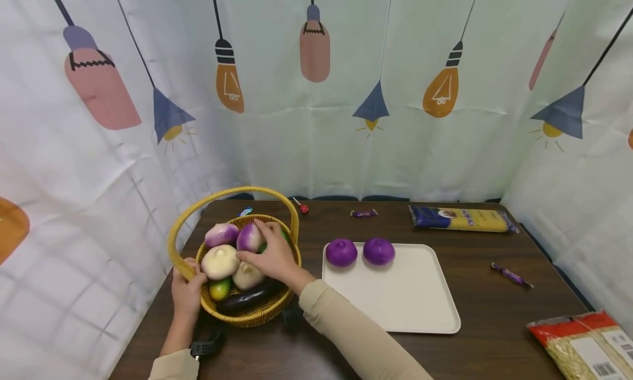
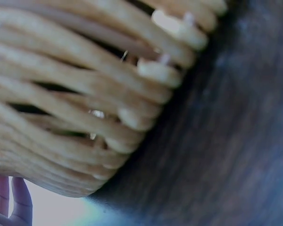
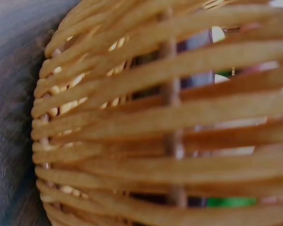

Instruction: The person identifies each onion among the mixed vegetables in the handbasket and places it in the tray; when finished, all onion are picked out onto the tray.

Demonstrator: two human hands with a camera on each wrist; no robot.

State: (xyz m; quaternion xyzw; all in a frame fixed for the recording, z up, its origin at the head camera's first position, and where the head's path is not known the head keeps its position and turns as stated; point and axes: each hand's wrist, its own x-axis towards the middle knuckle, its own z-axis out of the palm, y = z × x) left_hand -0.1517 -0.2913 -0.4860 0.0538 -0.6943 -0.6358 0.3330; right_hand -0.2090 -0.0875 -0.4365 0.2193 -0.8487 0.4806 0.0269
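No wording could be read with certainty. The blue and yellow packet (image 1: pixel 462 219) at the far side of the table (image 1: pixel 494 314) bore printed letters too small to make out, and the red bag (image 1: pixel 586 344) at the near right carried white barcode labels, digits illegible.

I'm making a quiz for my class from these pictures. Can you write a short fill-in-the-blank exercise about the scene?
1. The left hand holds the rim of the woven ____.
2. The right hand reaches into the basket among the ____.
3. ____ purple onions lie on the white tray.

Missing words: basket; vegetables; Two
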